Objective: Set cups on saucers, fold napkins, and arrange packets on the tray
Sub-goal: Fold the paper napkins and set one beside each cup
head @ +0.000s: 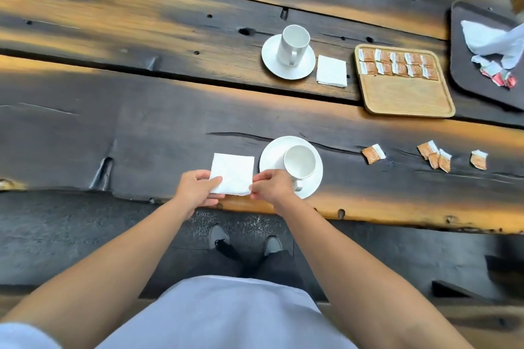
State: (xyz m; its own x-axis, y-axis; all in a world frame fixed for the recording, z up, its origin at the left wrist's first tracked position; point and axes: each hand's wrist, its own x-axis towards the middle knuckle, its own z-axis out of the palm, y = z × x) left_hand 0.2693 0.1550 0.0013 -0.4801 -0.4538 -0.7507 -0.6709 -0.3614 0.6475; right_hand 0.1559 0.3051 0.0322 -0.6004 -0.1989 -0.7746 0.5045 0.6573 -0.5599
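Observation:
A folded white napkin [233, 173] lies near the table's front edge. My left hand [195, 190] pinches its near left corner and my right hand [270, 185] pinches its near right corner. Just right of it a white cup [300, 163] stands on a saucer [272, 153]. Farther back, a second cup [293, 42] sits on its saucer [304, 69] with a folded napkin [331, 71] beside it. A wooden tray [408, 99] holds two rows of brown packets [397, 64]. Several loose brown packets [433, 154] lie on the table at the right.
A dark tray [465, 71] at the far right carries crumpled white napkins [493, 41] and red and white packets [500, 78]. The table [141, 110] is dark, uneven wood with cracks. My shoes and the floor show below its front edge.

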